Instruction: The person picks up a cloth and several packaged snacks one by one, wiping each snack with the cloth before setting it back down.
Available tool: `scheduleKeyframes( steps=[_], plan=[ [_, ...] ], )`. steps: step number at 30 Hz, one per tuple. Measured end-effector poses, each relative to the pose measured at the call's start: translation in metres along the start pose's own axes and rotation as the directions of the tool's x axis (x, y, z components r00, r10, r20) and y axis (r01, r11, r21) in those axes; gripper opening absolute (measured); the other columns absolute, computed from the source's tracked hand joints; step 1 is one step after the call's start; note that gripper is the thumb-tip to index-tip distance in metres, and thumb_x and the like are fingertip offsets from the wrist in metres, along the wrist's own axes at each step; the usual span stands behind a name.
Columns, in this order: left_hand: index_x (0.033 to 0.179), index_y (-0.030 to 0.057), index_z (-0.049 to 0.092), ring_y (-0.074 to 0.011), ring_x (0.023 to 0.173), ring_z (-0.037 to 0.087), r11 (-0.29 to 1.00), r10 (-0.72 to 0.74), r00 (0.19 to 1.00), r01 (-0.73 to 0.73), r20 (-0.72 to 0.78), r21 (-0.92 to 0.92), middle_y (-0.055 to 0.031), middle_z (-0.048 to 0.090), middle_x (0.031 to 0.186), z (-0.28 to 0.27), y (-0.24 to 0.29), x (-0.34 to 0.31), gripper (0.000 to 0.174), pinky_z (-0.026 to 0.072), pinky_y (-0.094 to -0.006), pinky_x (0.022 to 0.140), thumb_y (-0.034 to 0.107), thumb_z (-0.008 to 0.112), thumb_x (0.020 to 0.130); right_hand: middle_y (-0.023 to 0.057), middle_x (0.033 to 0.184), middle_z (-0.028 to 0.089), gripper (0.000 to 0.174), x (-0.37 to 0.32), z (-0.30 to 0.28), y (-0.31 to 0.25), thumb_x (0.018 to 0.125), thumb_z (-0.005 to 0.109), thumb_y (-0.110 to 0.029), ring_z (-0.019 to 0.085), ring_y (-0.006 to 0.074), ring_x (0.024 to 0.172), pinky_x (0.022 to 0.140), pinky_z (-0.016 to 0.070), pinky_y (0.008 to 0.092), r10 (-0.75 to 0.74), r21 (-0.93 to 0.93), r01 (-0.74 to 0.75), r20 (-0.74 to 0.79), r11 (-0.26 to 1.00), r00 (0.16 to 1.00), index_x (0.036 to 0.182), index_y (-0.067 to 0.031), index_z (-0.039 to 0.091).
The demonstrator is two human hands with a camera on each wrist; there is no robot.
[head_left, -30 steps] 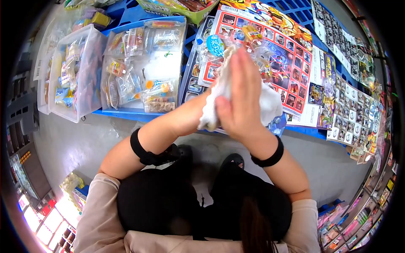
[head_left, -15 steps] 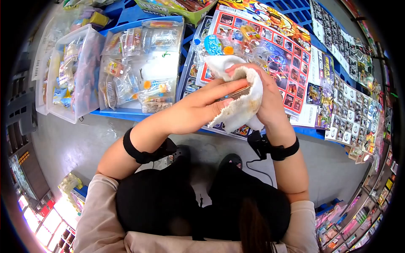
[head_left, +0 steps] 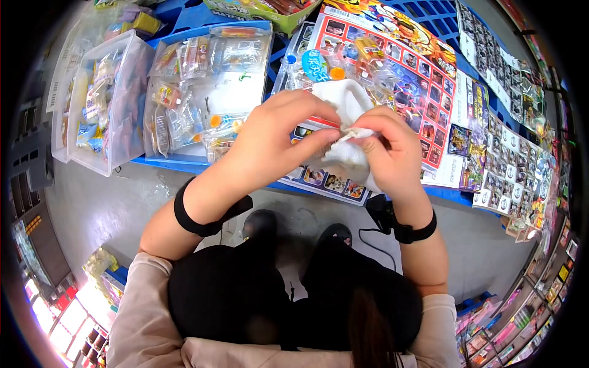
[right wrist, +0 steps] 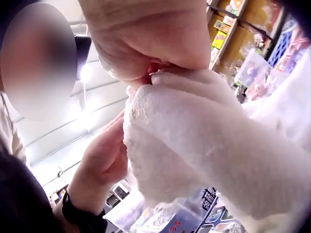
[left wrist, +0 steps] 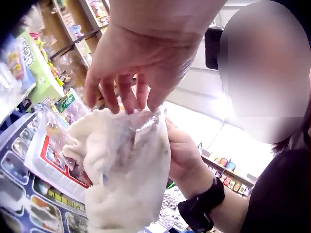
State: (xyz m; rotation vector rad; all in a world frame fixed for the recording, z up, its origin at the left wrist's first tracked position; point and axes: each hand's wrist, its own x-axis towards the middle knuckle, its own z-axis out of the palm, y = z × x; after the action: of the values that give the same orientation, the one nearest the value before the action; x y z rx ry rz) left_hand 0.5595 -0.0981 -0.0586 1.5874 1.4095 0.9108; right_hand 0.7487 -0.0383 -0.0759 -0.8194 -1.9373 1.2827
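A white cloth point(head_left: 346, 101) with a rough, slightly stained edge hangs between the two hands over the front of the table. The right hand point(head_left: 396, 150) pinches a gathered bit of its edge between thumb and fingers. Opposite it, the left hand point(head_left: 276, 132) brings thumb and forefinger together at the same edge. In the left wrist view the left fingertips point(left wrist: 129, 108) meet the top of the cloth point(left wrist: 126, 174), where a shiny, clear film-like patch shows. The cloth point(right wrist: 194, 131) fills much of the right wrist view and hides part of the right fingers.
Beneath the hands lie printed picture sheets point(head_left: 423, 104) with small clear packets point(head_left: 371, 58) on them. To the left stand a shallow tray point(head_left: 224, 92) of packets and a clear plastic bin point(head_left: 119, 132). A green box point(head_left: 279, 21) is at the back. More sheets point(head_left: 515, 159) lie right.
The palms were pressed together around the cloth, then parted with the left fingers inside a fold. Now both hands' fingertips meet at the cloth's edge, and the left hand has drawn back leftward.
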Motion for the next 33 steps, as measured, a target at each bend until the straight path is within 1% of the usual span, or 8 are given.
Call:
scheduleKeyframes(
  steps=[2,9,11,15,17,26,28,33],
  plan=[
    [0.094,0.0014,0.060,-0.0227,0.084,0.059,0.924,0.297,0.954,-0.278,-0.035,0.264,-0.0103,0.061,0.091,-0.003,0.001,0.001,0.024,0.0466,-0.0295,0.074,0.004,0.068,0.072,0.0078,0.078,0.059,0.015,-0.001,0.004,-0.010,0.069,0.062,0.006,0.056,0.0154,0.068,0.059,0.0436,0.0241,0.015,-0.008,-0.015,-0.028,1.000,1.000,0.083,-0.0009,0.063],
    [0.090,0.0006,0.059,-0.0194,0.082,0.058,0.965,0.236,0.971,-0.228,-0.044,0.130,-0.0080,0.061,0.087,0.003,0.004,-0.004,0.020,0.0470,-0.0282,0.072,0.003,0.069,0.072,0.0062,0.076,0.060,0.013,-0.006,0.007,-0.009,0.071,0.063,0.003,0.056,0.0132,0.068,0.058,0.0422,0.0238,0.000,-0.040,-0.002,-0.048,0.999,0.999,0.083,-0.0013,0.063],
    [0.089,0.0002,0.058,-0.0134,0.083,0.057,0.939,-0.052,0.994,0.083,0.101,-0.335,-0.0058,0.060,0.088,0.001,0.002,-0.002,0.017,0.0480,-0.0268,0.073,0.004,0.067,0.075,0.0061,0.076,0.060,0.013,-0.009,0.008,-0.009,0.071,0.063,0.003,0.056,0.0127,0.068,0.058,0.0419,0.0236,0.058,0.044,-0.056,-0.056,0.997,0.997,0.083,-0.0014,0.063],
    [0.089,-0.0004,0.058,-0.0101,0.084,0.056,0.863,-0.210,0.960,0.271,0.185,-0.427,-0.0046,0.059,0.089,0.002,0.001,-0.003,0.014,0.0490,-0.0262,0.075,0.003,0.065,0.078,0.0066,0.078,0.060,0.013,-0.012,0.008,-0.011,0.074,0.060,0.004,0.056,0.0133,0.070,0.059,0.0420,0.0237,0.140,0.098,-0.135,-0.046,0.986,0.989,0.085,-0.0008,0.062],
    [0.089,-0.0007,0.057,-0.0107,0.082,0.057,0.952,-0.103,0.995,0.101,0.009,-0.288,-0.0055,0.059,0.089,0.012,0.004,-0.007,0.014,0.0495,-0.0264,0.074,0.002,0.065,0.078,0.0069,0.078,0.060,0.013,-0.013,0.010,-0.009,0.074,0.059,0.004,0.056,0.0139,0.070,0.060,0.0424,0.0239,0.133,0.109,-0.127,-0.059,0.986,0.989,0.086,-0.0005,0.061],
    [0.082,0.0000,0.058,-0.0159,0.081,0.059,0.964,0.262,0.941,-0.266,-0.216,0.012,-0.0087,0.060,0.087,0.018,-0.004,-0.011,0.008,0.0475,-0.0256,0.070,-0.003,0.062,0.077,0.0092,0.084,0.058,0.017,-0.013,0.015,-0.007,0.073,0.058,0.006,0.056,0.0190,0.075,0.064,0.0440,0.0274,0.002,0.063,0.002,-0.065,0.998,0.998,0.089,-0.0006,0.059],
    [0.080,0.0008,0.058,-0.0199,0.077,0.059,0.975,0.191,0.938,-0.215,-0.289,-0.054,-0.0093,0.060,0.083,0.022,-0.004,-0.012,0.007,0.0474,-0.0278,0.067,-0.002,0.062,0.075,0.0115,0.082,0.056,0.022,-0.014,0.014,-0.007,0.069,0.056,0.009,0.054,0.0246,0.076,0.065,0.0442,0.0312,-0.029,-0.207,0.027,-0.005,0.978,1.000,0.088,-0.0004,0.057],
    [0.079,0.0015,0.058,-0.0233,0.073,0.060,0.971,0.108,0.927,-0.176,-0.360,-0.160,-0.0098,0.061,0.080,0.022,-0.003,-0.019,0.007,0.0477,-0.0291,0.065,-0.002,0.063,0.074,0.0135,0.080,0.054,0.024,-0.019,0.010,0.008,0.065,0.054,0.011,0.052,0.0296,0.076,0.066,0.0440,0.0339,-0.119,-0.251,0.119,0.016,0.961,0.993,0.087,0.0006,0.055]
  ],
)
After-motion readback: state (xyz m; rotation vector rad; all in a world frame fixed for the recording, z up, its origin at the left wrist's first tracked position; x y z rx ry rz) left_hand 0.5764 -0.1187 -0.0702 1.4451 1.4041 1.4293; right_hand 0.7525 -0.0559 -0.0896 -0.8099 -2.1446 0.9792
